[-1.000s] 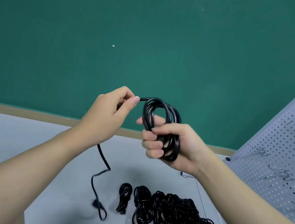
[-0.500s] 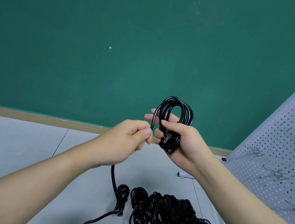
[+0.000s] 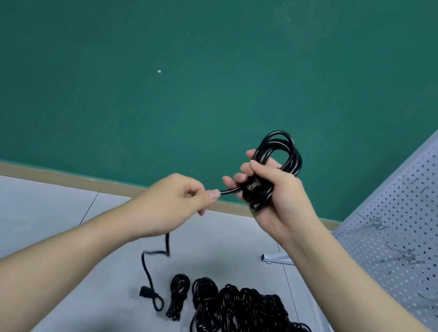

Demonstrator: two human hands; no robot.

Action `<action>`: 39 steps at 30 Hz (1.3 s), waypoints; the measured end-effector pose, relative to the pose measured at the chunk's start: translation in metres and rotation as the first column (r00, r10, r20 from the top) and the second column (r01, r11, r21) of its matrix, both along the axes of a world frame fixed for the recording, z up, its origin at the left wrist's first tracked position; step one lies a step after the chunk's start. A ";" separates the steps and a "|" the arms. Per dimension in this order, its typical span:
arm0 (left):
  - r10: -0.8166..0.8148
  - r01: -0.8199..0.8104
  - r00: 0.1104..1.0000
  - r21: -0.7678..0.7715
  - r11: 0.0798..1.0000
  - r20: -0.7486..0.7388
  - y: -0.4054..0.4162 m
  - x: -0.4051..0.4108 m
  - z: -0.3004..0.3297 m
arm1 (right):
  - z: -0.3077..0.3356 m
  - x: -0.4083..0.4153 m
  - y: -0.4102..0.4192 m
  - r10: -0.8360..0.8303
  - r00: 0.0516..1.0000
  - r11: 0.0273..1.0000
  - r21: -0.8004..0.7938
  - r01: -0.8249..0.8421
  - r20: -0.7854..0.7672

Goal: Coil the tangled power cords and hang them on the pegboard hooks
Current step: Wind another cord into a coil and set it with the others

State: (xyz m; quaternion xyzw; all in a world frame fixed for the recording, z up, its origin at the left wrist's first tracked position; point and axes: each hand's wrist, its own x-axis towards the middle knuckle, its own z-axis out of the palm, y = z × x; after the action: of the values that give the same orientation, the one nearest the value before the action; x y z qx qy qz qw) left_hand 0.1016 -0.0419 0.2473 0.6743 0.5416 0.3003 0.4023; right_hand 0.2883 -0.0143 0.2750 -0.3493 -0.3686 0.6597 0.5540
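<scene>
My right hand grips a coil of black power cord, its loops standing up above my fingers and its plug against my palm. Just left of the coil, my left hand pinches the same cord's loose tail. The tail hangs below that hand and ends in a connector on the floor. Several more black cords lie bundled and piled on the floor below my hands. The grey pegboard with metal hooks stands at the right.
A green wall with a tan baseboard faces me. The floor is light grey tile. The pegboard's white foot rests on the floor near my right wrist.
My left hand has swung down and back left, drawing the tail across the lower part of the coil. The coil in my right hand has shifted right. The tail's end has lifted and moved.
</scene>
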 end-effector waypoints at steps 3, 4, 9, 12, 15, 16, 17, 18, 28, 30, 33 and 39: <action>0.023 0.000 0.984 0.126 0.992 -0.176 0.003 -0.017 0.006 | 0.008 0.019 0.012 -0.126 0.990 0.991 -0.054 0.123 -0.059; 0.027 0.007 0.980 0.171 0.985 -0.199 0.004 -0.023 0.007 | 0.009 0.027 0.016 -0.154 0.986 0.987 -0.064 0.150 -0.063; 0.006 0.100 0.971 0.423 0.900 -0.240 0.001 -0.034 0.008 | -0.003 0.041 0.018 -0.118 0.943 0.992 -0.012 0.129 0.311; -0.019 0.130 0.980 0.558 0.820 -0.200 0.001 -0.035 0.008 | -0.009 0.031 0.012 0.002 0.822 1.000 -0.003 0.000 0.570; -0.031 0.077 0.996 0.608 0.790 -0.086 -0.001 -0.030 0.013 | -0.012 0.019 0.002 0.158 0.692 0.974 0.004 -0.226 0.705; -0.040 0.046 0.999 0.603 0.797 -0.024 -0.002 -0.026 0.015 | -0.012 0.014 -0.003 0.226 0.638 0.948 -0.016 -0.318 0.736; -0.039 0.004 0.998 0.585 0.811 0.046 -0.004 -0.023 0.016 | -0.011 0.008 -0.008 0.297 0.605 0.920 -0.050 -0.390 0.738; -0.024 -0.045 0.993 0.555 0.830 0.118 -0.005 -0.021 0.018 | -0.010 0.003 -0.013 0.361 0.594 0.896 -0.090 -0.435 0.718; 0.162 -0.257 0.938 0.301 0.919 0.307 0.010 -0.018 0.014 | -0.008 -0.011 -0.024 0.725 0.519 0.671 -0.296 -0.680 0.453; 0.188 -0.283 0.923 0.261 0.923 0.336 0.013 -0.021 0.013 | -0.009 -0.012 -0.022 0.751 0.587 0.658 -0.272 -0.702 0.303; 0.216 -0.311 0.919 0.271 0.911 0.329 0.018 -0.029 0.012 | -0.012 -0.013 -0.020 0.689 0.703 0.725 -0.202 -0.659 0.178; 0.208 -0.219 0.976 0.356 0.909 0.071 0.016 -0.034 0.005 | -0.004 -0.006 -0.009 0.331 0.941 0.938 -0.083 -0.337 -0.072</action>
State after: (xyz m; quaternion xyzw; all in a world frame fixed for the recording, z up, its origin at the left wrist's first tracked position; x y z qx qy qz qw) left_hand 0.0675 -0.0259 0.2525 0.6686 0.5412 0.4474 0.2446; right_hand 0.2827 -0.0235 0.2713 -0.2884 -0.3752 0.7705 0.4271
